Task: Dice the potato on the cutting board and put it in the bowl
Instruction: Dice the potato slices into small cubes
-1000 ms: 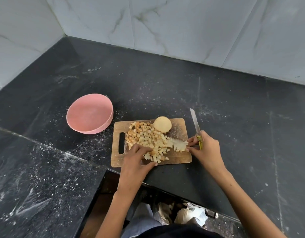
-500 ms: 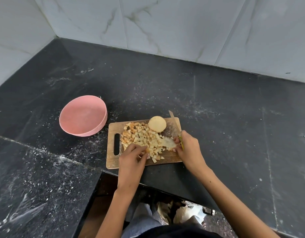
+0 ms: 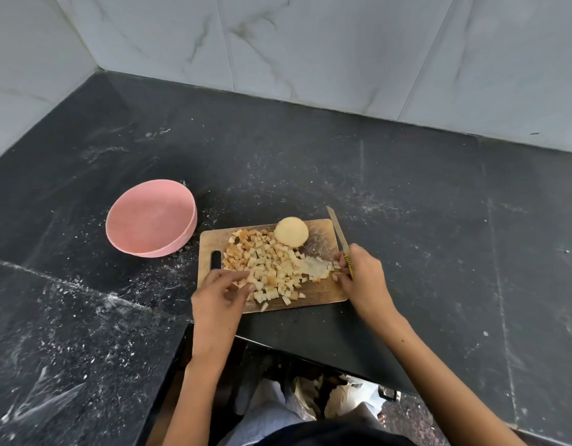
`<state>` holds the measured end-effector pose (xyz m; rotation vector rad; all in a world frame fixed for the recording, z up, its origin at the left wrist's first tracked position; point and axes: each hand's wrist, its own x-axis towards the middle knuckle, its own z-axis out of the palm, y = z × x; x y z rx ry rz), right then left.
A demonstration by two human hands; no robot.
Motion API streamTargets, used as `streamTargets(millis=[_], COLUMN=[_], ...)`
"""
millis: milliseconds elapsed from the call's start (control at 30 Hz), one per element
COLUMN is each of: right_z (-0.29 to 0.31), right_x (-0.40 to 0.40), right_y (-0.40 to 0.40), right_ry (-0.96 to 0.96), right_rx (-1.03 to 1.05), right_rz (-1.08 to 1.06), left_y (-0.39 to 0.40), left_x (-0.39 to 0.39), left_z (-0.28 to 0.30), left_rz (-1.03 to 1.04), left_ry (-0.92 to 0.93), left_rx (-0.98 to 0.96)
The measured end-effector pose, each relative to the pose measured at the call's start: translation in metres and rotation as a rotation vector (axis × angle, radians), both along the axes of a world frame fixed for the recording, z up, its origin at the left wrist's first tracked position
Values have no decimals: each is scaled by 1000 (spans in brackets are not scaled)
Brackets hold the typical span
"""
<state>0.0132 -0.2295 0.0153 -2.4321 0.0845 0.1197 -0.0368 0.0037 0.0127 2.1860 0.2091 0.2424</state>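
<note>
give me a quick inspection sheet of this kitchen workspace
surface: black stone counter, dusted with white specks.
job's things: wooden cutting board holds a pile of diced potato cubes, a partly cut slab and an uncut rounded potato half; round pink bowl sits left of the board, nothing seen in it.
clutter: nothing seen.
grippers: left hand over the cubes, fingers loosely spread; right hand grips a yellow-handled knife, blade pointing away.
cables: nothing seen.
surroundings: white marble wall tiles.
</note>
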Motion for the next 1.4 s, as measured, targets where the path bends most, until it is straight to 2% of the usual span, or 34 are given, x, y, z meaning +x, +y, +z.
streamTargets(millis=[133, 233, 600, 700, 833, 933, 1100, 1167, 1300, 1400], right_z=[1, 2, 3, 6, 16, 15, 0, 1, 12, 14], right_x=[-2, 4, 2, -2, -3, -2, -6, -4, -3, -8], right_y=[11, 13, 25, 26, 2, -10, 20, 27, 8, 3], right_ry=[-30, 26, 158, 120, 10, 23, 45, 39, 23, 103], right_rx=[-81, -70, 157, 209, 300, 221, 48, 61, 95, 95], right_rz=[58, 66, 55, 51, -71, -91, 22, 69, 7, 4], left_y=[14, 11, -9, -11, -10, -9, -10, -9, -7, -8], left_x=[-2, -4, -5, -4, -5, -7, -8, -8, -9, -9], left_z=[-1, -6, -10, -11, -10, -8, -6, -5, -6, -7], left_rz=[-58, -85, -51, -41, -23, 10, 74, 87, 111, 137], left_ry=[118, 143, 14, -2, 1, 2, 32, 34, 44, 47], left_rx=[-6, 17, 47, 53, 17, -23, -110, -112, -101, -90])
